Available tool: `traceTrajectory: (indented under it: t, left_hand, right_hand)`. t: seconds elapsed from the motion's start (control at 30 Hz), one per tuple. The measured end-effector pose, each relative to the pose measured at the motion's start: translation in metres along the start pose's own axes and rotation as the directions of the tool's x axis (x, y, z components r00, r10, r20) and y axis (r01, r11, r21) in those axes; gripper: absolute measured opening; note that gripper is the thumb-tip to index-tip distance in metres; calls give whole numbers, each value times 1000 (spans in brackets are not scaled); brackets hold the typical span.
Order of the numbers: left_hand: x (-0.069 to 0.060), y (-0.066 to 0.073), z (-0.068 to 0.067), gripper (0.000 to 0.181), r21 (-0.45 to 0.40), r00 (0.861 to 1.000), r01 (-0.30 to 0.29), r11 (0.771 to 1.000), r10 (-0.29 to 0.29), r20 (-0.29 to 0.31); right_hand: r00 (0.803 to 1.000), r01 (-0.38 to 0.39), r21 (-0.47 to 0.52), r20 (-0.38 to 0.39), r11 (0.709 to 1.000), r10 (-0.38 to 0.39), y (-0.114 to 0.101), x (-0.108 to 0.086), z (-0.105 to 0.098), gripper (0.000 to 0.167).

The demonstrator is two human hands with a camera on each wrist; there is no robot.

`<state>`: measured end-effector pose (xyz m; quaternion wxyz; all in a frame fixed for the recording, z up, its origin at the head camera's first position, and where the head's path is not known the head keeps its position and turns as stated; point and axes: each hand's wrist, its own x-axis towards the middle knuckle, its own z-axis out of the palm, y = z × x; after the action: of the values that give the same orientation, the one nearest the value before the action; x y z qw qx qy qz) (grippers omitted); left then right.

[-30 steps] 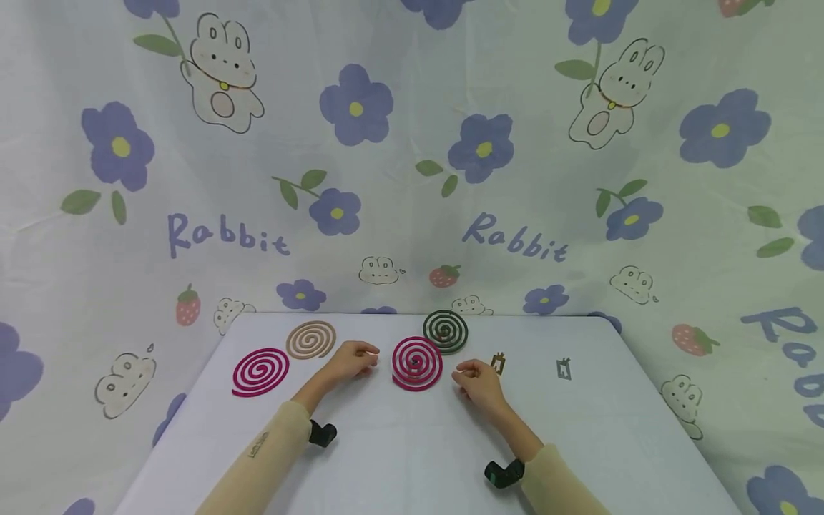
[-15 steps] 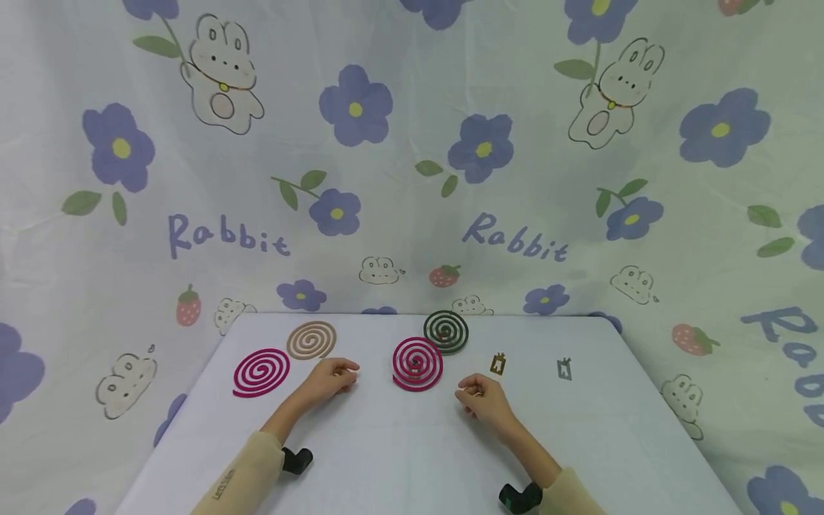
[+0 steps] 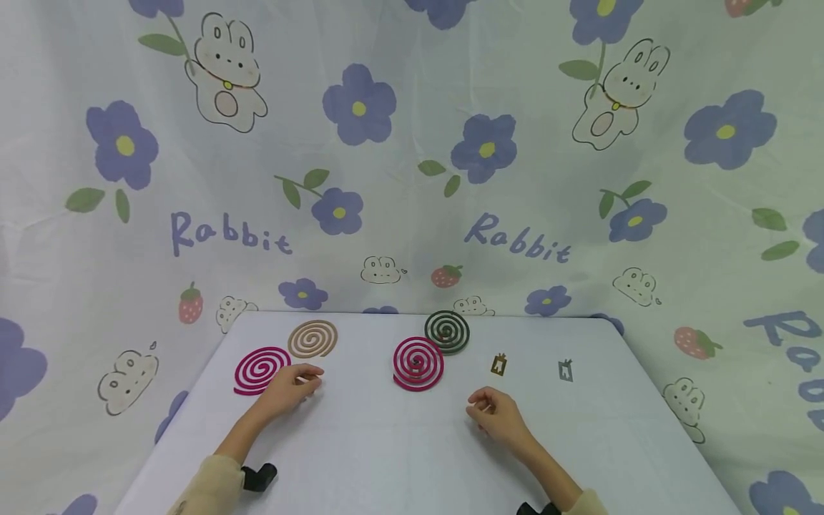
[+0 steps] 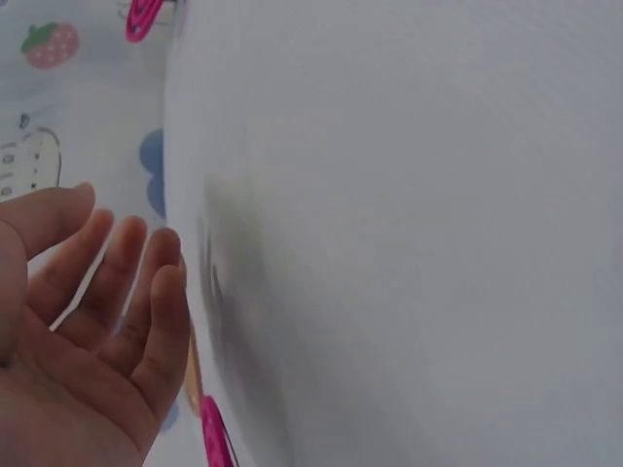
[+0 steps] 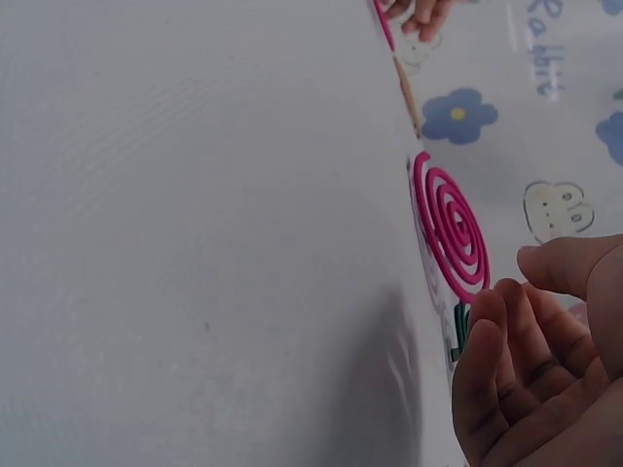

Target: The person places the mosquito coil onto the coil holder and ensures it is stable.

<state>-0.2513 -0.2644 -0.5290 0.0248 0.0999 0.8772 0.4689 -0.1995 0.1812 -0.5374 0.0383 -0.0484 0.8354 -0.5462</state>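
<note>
My left hand (image 3: pixel 289 390), empty with loosely bent fingers, is over the near right part of the left pink coil (image 3: pixel 257 372) in the head view. A tan coil (image 3: pixel 312 338) lies just behind. At the centre, another pink coil (image 3: pixel 418 364) overlaps the front edge of a dark green coil (image 3: pixel 458 332). My right hand (image 3: pixel 503 420) hovers right of and nearer than these coils, its fingers relaxed and holding nothing. The left wrist view shows the left palm (image 4: pixel 92 360) with fingers apart; the right wrist view shows the right fingers (image 5: pixel 482 375) bent loosely beside the central pink coil (image 5: pixel 453 229).
A small bronze-coloured metal stand (image 3: pixel 498 365) and a silver one (image 3: pixel 565 370) lie on the right side of the white table (image 3: pixel 399 458). Behind the table's far edge hangs a cloth (image 3: pixel 399 172) with flowers and rabbits.
My left hand has moved left, away from the central coils, and now partly covers the left pink coil. My right hand has drawn back nearer and slightly right, uncovering the bronze-coloured stand.
</note>
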Motion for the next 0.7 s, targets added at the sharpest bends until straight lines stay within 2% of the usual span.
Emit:
traceTrajectory:
  t: [0.2, 0.37, 0.6, 0.7]
  left_hand:
    - [-19, -14, -16, 22, 56, 996, 46, 997, -42, -81]
    - [-32, -26, -28, 23, 112, 991, 68, 991, -55, -118]
    - [-39, -45, -47, 25, 178, 988, 82, 981, -57, -142]
    - [-40, -51, -52, 25, 213, 988, 88, 973, -58, -140]
  right_hand:
    - [999, 24, -44, 22, 999, -23, 1, -6, -1, 13]
    - [997, 58, -57, 54, 997, -55, 1, -9, 2, 13]
    - [982, 173, -91, 92, 981, -165, -6, -10, 13, 14]
    - [976, 197, -94, 114, 976, -187, -10, -9, 17, 15]
